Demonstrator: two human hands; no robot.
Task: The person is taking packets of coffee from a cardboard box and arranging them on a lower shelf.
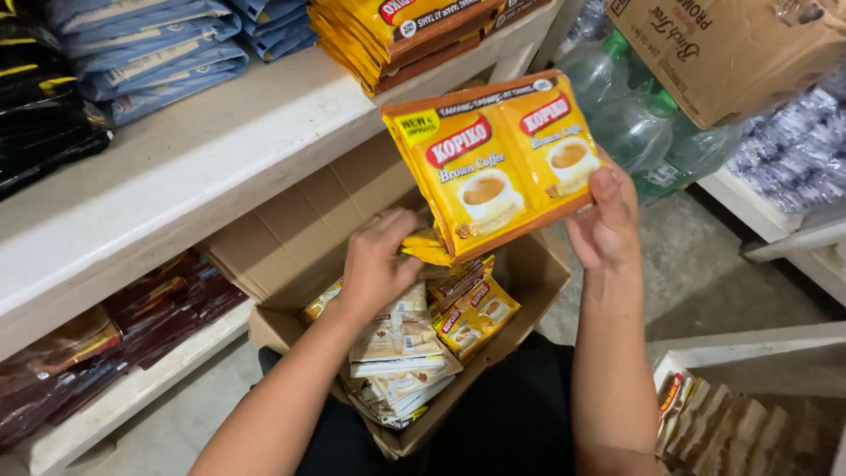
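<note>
Holding up a strip of orange coffee sachets (498,163) in centre frame, above an open cardboard box (291,229). Right hand (606,220) pinching the strip's lower right corner, thumb on the printed face, other fingers hidden behind; grip closed on it. Strip's long axis running lower left to upper right, tilted, with the right hand sitting at its right end. Left hand (377,264) reaching down below the strip's lower left corner, fingers curled around more orange sachets (425,249) at the box mouth; closed on them as far as visible, fingertips partly hidden. Left hand lying nearer the box contents. Strip showing two joined panels, glossy, each bearing a coffee cup picture. Loose cream and orange sachets (414,344) lying inside the box. Shelf (203,167) running across upper left.
</note>
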